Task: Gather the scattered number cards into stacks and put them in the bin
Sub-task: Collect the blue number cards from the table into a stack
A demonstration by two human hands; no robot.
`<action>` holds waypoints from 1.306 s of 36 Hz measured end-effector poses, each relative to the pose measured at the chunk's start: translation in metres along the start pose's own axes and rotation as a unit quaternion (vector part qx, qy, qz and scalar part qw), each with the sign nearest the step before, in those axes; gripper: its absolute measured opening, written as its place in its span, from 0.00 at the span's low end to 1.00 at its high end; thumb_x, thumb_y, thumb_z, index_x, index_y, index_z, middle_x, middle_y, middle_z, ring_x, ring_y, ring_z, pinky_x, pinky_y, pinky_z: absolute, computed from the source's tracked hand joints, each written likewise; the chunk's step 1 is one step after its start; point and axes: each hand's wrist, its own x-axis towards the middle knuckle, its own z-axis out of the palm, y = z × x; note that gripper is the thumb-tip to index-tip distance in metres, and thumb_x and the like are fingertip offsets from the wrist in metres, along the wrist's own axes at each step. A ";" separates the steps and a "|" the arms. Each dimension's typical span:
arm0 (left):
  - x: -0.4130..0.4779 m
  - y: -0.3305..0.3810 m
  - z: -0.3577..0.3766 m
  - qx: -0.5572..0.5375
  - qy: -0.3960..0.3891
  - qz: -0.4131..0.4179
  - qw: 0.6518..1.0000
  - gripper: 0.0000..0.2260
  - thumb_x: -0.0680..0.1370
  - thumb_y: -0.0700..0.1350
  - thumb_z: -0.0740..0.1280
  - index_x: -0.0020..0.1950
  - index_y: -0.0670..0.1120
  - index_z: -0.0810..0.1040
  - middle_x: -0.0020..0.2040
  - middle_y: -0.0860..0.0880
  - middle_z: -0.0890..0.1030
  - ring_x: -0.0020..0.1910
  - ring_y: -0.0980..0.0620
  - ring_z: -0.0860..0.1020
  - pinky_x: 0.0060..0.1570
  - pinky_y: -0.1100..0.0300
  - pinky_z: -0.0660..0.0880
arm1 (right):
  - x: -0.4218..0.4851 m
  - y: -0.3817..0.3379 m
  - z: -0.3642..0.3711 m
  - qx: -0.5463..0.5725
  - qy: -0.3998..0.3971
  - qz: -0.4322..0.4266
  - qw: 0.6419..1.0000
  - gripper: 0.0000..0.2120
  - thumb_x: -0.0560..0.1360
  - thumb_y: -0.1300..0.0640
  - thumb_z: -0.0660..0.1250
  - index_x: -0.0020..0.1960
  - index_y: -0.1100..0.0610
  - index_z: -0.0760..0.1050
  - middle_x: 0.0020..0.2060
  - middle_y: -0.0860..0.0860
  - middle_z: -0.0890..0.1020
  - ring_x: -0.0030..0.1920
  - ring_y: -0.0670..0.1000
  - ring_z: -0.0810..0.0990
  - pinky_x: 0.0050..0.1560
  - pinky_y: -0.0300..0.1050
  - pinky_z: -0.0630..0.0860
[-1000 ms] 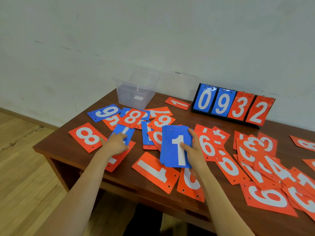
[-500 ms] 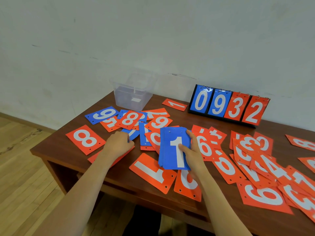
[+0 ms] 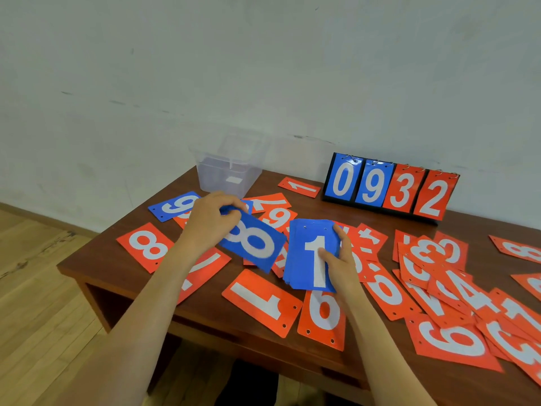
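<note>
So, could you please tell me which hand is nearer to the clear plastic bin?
Left. The left hand, pinching a blue 8 card, is just in front of the bin; the right hand, holding the blue stack, sits farther right, nearer the person.

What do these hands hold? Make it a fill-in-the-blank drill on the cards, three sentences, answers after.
The left grip holds a blue card showing the number ____.
The top card of the blue stack in the right grip shows the number ____.
The scoreboard by the wall reads ____.
Missing words: 8; 1; 0932.
</note>
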 end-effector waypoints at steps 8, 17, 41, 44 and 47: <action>0.006 0.016 0.031 0.041 -0.265 0.039 0.963 0.15 0.72 0.35 0.64 0.49 0.56 0.77 0.54 0.54 0.78 0.54 0.55 0.76 0.51 0.54 0.78 | -0.001 -0.004 -0.004 -0.056 -0.080 -0.004 0.995 0.25 0.80 0.61 0.60 0.70 0.40 0.59 0.55 0.44 0.71 0.46 0.49 0.83 0.36 0.44 0.82; 0.014 0.021 0.076 0.115 -0.309 0.074 0.941 0.21 0.76 0.33 0.61 0.65 0.52 0.69 0.60 0.52 0.73 0.59 0.53 0.71 0.50 0.58 0.77 | -0.003 -0.002 0.006 -0.022 -0.149 0.050 0.987 0.15 0.78 0.49 0.62 0.63 0.40 0.65 0.51 0.49 0.81 0.44 0.51 0.85 0.34 0.41 0.80; 0.056 -0.064 0.097 0.172 -0.190 -0.292 0.922 0.44 0.68 0.46 0.77 0.74 0.39 0.53 0.70 0.41 0.67 0.67 0.43 0.68 0.61 0.52 0.71 | 0.013 0.014 -0.008 0.040 -0.033 0.056 0.997 0.23 0.77 0.62 0.64 0.65 0.41 0.63 0.60 0.52 0.74 0.51 0.54 0.82 0.36 0.46 0.82; 0.060 -0.061 0.093 0.184 -0.220 -0.313 0.905 0.34 0.70 0.48 0.75 0.69 0.40 0.63 0.67 0.41 0.70 0.65 0.44 0.70 0.59 0.54 0.71 | 0.011 0.013 -0.009 0.039 -0.033 0.055 0.997 0.23 0.77 0.62 0.64 0.66 0.41 0.63 0.60 0.52 0.74 0.50 0.54 0.82 0.35 0.45 0.82; 0.063 -0.059 0.094 0.155 -0.216 -0.324 0.908 0.31 0.72 0.51 0.73 0.68 0.39 0.65 0.67 0.41 0.71 0.65 0.44 0.71 0.60 0.53 0.71 | 0.009 0.012 -0.011 0.030 -0.034 0.049 0.998 0.23 0.78 0.62 0.64 0.65 0.42 0.63 0.59 0.51 0.74 0.50 0.54 0.82 0.34 0.43 0.82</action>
